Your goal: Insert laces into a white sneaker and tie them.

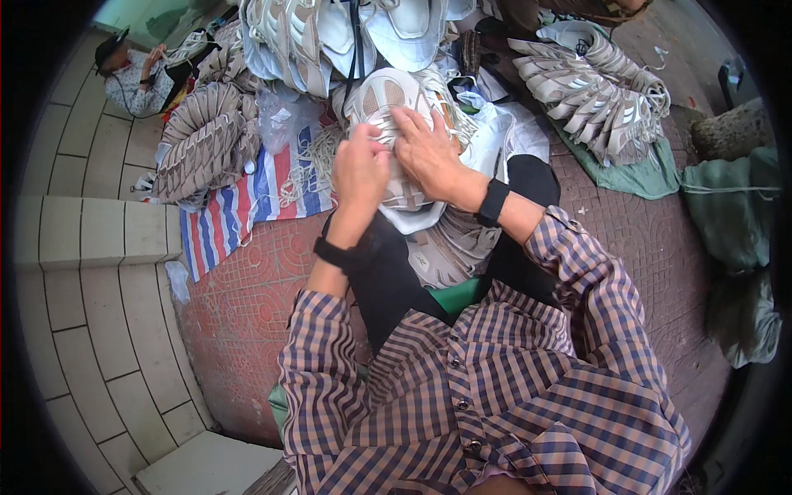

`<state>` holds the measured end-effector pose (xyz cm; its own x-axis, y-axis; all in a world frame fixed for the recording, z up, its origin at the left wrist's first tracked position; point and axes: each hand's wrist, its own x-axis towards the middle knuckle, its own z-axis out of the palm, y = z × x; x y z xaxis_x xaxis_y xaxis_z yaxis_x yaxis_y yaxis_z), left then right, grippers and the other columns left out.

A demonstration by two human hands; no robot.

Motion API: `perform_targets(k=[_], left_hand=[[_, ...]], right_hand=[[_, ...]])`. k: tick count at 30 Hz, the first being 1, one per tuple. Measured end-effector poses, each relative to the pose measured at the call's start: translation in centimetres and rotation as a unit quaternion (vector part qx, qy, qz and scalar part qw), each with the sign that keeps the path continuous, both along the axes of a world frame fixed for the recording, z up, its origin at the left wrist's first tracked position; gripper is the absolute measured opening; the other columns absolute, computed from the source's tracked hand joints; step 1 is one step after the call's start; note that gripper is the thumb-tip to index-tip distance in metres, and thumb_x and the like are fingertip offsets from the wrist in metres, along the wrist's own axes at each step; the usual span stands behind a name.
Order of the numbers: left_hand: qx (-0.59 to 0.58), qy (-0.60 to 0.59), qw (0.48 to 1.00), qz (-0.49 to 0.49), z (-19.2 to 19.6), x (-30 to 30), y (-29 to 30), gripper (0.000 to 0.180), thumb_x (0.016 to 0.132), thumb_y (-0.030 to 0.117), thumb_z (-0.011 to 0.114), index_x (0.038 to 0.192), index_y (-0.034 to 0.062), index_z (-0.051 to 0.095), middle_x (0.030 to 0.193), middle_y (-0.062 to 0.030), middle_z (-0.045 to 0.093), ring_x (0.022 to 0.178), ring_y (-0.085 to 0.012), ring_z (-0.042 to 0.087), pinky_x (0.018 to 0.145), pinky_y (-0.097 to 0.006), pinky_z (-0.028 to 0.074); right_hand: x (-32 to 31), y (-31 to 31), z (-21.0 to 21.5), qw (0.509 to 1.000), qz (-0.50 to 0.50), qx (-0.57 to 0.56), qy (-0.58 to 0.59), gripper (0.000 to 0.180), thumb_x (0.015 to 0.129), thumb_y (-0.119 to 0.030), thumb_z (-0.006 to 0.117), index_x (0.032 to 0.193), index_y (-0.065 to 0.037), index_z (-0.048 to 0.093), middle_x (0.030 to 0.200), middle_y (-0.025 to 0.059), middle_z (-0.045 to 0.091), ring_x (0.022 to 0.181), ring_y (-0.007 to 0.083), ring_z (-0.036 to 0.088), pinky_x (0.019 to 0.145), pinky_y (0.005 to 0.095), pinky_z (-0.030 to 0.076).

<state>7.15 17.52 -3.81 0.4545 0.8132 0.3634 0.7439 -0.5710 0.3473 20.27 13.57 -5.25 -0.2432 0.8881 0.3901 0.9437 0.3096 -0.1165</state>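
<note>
Between my knees lies a white and beige sneaker upper (384, 92) with a mesh toe, its toe end pointing away from me. My right hand (429, 161) rests across its lacing area, fingers stretched out over the top. Just to the left, my left hand (361, 172) is closed with its fingertips pinched at the upper's side. What sits in that pinch is too small to make out. More beige shoe uppers (450, 252) are stacked under it, between my legs. Loose pale laces (309, 169) lie in a tangle to the left.
Piles of shoe uppers stand at the back (289, 41), left (206, 144) and right (598, 99). A striped sheet (247, 214) and a clear plastic bag (285, 120) lie to the left. Green sacks (730, 206) stand at right. Another person (136, 78) sits at the far left.
</note>
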Motion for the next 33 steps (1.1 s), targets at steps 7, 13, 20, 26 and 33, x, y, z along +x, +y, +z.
perform_targets(k=[7,13,20,26,33], left_hand=[[-0.076,-0.016,0.997,0.023,1.7,1.1,-0.9,0.019,0.067,0.013,0.065,0.085,0.0070,0.058,0.077,-0.0077,0.056,0.080,-0.0260,0.055,0.069,-0.038,0.044],[-0.003,-0.040,0.999,0.023,0.0,0.7,-0.1,0.012,0.071,0.013,0.061,0.081,0.0062,0.058,0.078,-0.0104,0.055,0.079,-0.0290,0.054,0.068,-0.040,0.043],[-0.273,-0.413,0.869,0.014,-0.2,-2.2,-0.2,0.009,0.083,0.011,0.055,0.086,0.0025,0.057,0.089,-0.0084,0.059,0.085,-0.0205,0.057,0.075,-0.031,0.045],[-0.499,-0.563,0.629,-0.196,1.3,-15.0,-5.9,0.018,0.087,0.024,0.054,0.086,0.0052,0.052,0.075,-0.0046,0.054,0.073,-0.0159,0.054,0.074,-0.029,0.044],[-0.247,-0.248,0.936,0.037,1.9,-7.2,-0.6,0.020,0.079,0.021,0.062,0.087,0.0023,0.063,0.082,-0.0008,0.061,0.061,-0.0118,0.054,0.056,-0.023,0.041]], right_hand=[[2.7,-1.1,0.7,0.991,-0.041,0.034,0.120,0.021,0.068,-0.008,0.059,0.087,-0.001,0.059,0.111,0.0174,0.050,0.104,0.0305,0.047,0.081,0.0482,0.039],[1.5,-0.9,0.3,0.972,-0.035,-0.030,0.231,0.009,0.074,-0.012,0.059,0.079,-0.006,0.056,0.074,0.0113,0.054,0.074,0.0307,0.055,0.061,0.0381,0.043],[2.8,0.4,-0.8,0.984,-0.004,0.071,0.164,0.008,0.063,0.000,0.053,0.068,-0.006,0.051,0.069,0.0109,0.054,0.066,0.0321,0.054,0.058,0.0399,0.043],[16.0,-6.9,-1.6,0.973,-0.154,0.028,0.172,0.006,0.077,-0.004,0.056,0.082,-0.004,0.054,0.073,0.0120,0.054,0.067,0.0262,0.055,0.058,0.0325,0.041],[8.8,-7.9,2.0,0.634,0.056,-0.163,0.753,0.018,0.086,-0.022,0.056,0.089,-0.004,0.052,0.103,0.0112,0.057,0.072,0.0101,0.054,0.074,0.0281,0.046]])
